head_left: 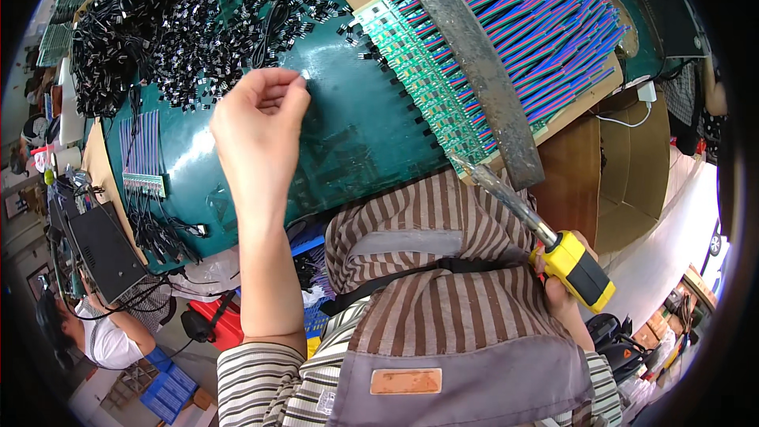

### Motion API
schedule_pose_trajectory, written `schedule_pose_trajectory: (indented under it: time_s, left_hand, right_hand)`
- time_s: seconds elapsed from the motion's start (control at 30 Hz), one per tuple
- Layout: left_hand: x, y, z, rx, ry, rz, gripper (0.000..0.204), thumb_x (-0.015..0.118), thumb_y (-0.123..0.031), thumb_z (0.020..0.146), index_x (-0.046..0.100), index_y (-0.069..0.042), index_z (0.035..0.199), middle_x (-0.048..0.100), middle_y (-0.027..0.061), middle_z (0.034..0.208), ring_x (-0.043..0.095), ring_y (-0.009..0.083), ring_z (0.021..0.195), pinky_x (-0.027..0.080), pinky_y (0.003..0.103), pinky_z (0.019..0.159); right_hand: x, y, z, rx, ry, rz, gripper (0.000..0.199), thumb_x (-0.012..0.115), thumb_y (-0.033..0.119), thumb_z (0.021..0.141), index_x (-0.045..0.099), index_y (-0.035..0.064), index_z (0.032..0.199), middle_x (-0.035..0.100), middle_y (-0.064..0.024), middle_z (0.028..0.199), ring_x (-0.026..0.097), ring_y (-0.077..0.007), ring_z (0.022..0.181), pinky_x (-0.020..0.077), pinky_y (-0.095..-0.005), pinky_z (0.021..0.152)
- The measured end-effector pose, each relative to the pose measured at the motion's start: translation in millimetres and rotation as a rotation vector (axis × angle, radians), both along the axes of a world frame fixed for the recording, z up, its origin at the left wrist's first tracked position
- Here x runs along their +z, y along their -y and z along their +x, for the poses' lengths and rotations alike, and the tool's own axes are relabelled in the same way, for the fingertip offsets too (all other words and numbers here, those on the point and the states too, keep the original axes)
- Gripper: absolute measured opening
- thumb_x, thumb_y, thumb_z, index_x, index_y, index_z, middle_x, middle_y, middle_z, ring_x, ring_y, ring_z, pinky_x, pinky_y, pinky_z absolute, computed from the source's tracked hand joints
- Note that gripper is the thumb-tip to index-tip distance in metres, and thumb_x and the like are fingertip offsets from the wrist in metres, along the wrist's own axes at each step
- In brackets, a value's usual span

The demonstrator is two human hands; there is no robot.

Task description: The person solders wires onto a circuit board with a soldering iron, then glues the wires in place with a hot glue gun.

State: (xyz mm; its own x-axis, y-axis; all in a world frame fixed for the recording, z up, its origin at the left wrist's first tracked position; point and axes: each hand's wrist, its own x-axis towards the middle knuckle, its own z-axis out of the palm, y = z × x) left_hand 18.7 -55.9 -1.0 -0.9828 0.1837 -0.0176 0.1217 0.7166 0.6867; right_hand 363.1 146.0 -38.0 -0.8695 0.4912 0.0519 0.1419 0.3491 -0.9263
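Observation:
My left hand (262, 130) is raised over the green mat (348, 130), its thumb and index finger pressed together. Whatever may be between those fingertips is too small to make out. Low on the right, my right hand (560, 294) grips a yellow and black soldering iron (575, 269). The iron's metal tip points up and left, close to the lower end of a row of green circuit boards (423, 79). Red, blue, green and black wires (538, 24) fan out from these boards. A dark, worn metal bar (478, 63) lies across the wires.
A heap of small black cable connectors (209, 39) covers the mat's far left. At the left edge lies a smaller wired board strip (144, 184) with black leads. An open cardboard box (632, 174) stands on the right. Another person (115, 332) sits at the lower left.

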Motion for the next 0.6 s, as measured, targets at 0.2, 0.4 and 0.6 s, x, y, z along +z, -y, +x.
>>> schedule_pose_trajectory:
  time_s: [0.2,0.4,0.6]
  left_hand:
    - [-15,-8,35,-0.205,-0.178,0.215,0.011,0.071,-0.004,0.085,0.072,0.000,0.096,0.071,0.0112,0.083,0.066,0.0170,0.072,0.051,0.028,0.069]
    - [-29,-3,45,-0.344,-0.504,0.002,0.013,0.074,0.000,0.077,0.073,-0.004,0.090,0.065,0.0089,0.082,0.059,0.0261,0.078,0.048,0.036,0.072]
    - [-24,6,52,-0.323,-0.538,-0.104,0.011,0.073,0.000,0.077,0.071,-0.002,0.087,0.064,0.0090,0.082,0.059,0.0267,0.078,0.048,0.037,0.071]
  right_hand:
    - [-19,-4,25,-0.038,-0.027,0.047,0.029,0.064,0.026,0.070,0.064,-0.0001,0.082,0.062,-0.0127,0.078,0.062,-0.0316,0.067,0.0509,-0.0384,0.064]
    - [2,-7,10,-0.174,-0.072,-0.107,0.048,0.061,0.044,0.089,0.060,-0.0033,0.099,0.059,-0.0098,0.081,0.061,-0.0203,0.074,0.0486,-0.0309,0.067]
    - [25,-44,-42,-0.454,-0.437,0.145,0.065,0.048,0.055,0.097,0.047,-0.0045,0.122,0.051,-0.0098,0.095,0.047,-0.0103,0.064,0.0395,-0.0242,0.056]
